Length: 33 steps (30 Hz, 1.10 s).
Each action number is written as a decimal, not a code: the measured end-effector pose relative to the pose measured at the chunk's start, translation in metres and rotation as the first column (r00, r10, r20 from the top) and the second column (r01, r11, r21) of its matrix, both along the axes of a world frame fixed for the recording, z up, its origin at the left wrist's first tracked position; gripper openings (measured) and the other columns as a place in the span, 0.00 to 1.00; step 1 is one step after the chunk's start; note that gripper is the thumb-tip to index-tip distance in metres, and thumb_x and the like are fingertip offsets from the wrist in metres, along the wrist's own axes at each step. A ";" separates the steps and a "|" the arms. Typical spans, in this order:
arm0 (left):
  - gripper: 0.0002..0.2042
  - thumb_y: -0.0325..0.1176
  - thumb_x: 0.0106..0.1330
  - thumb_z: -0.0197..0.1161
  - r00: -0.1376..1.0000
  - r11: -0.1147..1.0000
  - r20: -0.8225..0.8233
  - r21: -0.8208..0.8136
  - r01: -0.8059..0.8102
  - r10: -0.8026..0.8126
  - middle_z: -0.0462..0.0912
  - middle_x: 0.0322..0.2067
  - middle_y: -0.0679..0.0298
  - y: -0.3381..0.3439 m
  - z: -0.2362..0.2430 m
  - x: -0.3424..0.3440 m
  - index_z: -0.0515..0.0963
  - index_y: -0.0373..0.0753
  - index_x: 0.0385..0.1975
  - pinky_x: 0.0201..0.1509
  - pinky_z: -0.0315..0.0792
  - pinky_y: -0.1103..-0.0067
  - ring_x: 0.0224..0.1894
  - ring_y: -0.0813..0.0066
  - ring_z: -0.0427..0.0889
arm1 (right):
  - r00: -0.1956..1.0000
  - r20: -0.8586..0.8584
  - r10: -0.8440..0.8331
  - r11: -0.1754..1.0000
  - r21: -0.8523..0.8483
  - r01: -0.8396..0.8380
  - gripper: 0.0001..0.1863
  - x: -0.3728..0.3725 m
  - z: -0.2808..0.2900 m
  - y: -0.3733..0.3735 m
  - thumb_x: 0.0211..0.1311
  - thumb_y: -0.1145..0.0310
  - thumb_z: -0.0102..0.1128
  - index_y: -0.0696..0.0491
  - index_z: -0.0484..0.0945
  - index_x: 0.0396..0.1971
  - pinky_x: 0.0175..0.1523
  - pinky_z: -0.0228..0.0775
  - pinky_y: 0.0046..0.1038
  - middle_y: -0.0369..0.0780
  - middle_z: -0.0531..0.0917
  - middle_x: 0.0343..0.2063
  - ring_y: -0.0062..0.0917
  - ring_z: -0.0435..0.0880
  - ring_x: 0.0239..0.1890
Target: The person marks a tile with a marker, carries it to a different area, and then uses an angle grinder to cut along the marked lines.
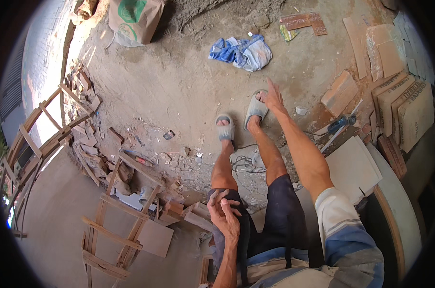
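My left hand [224, 218] is raised in front of my dark shorts [284, 206], its fingers loosely bent and apart, with nothing seen in it. The fingertips look dusty grey. My right arm reaches forward, and my right hand [274, 98] hangs above my right sandal [256, 109] with a finger stretched out. I see nothing held there either. Ahead of that hand, a crumpled blue and white cloth [244, 52] lies on the dusty concrete floor [164, 81]. My left sandal [224, 128] stands on the floor near scattered rubble.
Wooden ladders [100, 216] are at the left, beside broken tile and brick pieces [88, 86]. A paper sack [136, 21] and wet mortar [208, 14] lie far ahead. On the right are stacked tile boxes [409, 108], a blue power tool [341, 124], large tiles [354, 168] and a cable [248, 164].
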<state>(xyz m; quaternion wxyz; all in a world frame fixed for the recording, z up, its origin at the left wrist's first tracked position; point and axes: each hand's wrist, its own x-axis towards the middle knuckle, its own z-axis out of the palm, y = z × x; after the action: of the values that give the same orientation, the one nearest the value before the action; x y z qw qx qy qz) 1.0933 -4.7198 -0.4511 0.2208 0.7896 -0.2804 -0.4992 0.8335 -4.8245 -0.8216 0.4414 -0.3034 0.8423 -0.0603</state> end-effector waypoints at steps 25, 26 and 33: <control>0.21 0.44 0.78 0.52 0.407 0.396 -0.297 0.099 0.913 -0.864 0.83 0.49 0.58 -0.141 -0.052 -0.095 0.75 0.32 0.59 0.49 0.80 0.71 0.47 0.67 0.84 | 0.604 0.312 -0.734 0.375 -0.555 0.743 0.35 0.117 0.409 0.081 0.65 0.81 0.63 0.55 0.64 0.71 0.71 0.69 0.36 0.53 0.64 0.72 0.47 0.67 0.73; 0.21 0.44 0.77 0.55 0.372 0.347 -0.289 0.134 0.928 -0.882 0.83 0.49 0.58 -0.134 -0.046 -0.104 0.76 0.31 0.58 0.48 0.80 0.72 0.46 0.67 0.84 | 0.542 0.333 -0.771 0.322 -0.530 0.784 0.33 0.115 0.420 0.097 0.64 0.80 0.65 0.55 0.67 0.69 0.65 0.73 0.34 0.52 0.70 0.67 0.46 0.73 0.67; 0.23 0.45 0.75 0.54 0.116 0.114 -0.014 0.120 0.986 -0.993 0.82 0.54 0.52 -0.081 -0.047 -0.180 0.70 0.37 0.63 0.56 0.76 0.60 0.53 0.57 0.84 | 0.377 0.126 -0.917 0.291 -0.434 0.853 0.10 0.055 0.445 0.281 0.61 0.71 0.73 0.57 0.79 0.31 0.31 0.76 0.33 0.45 0.85 0.27 0.34 0.87 0.26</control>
<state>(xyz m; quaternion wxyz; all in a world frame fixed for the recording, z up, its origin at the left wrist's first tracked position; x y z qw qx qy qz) 0.9133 -4.8011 -0.4976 -0.2156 0.4306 -0.7160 -0.5053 0.8888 -4.5432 -0.3762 0.1912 0.1215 0.8609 -0.4556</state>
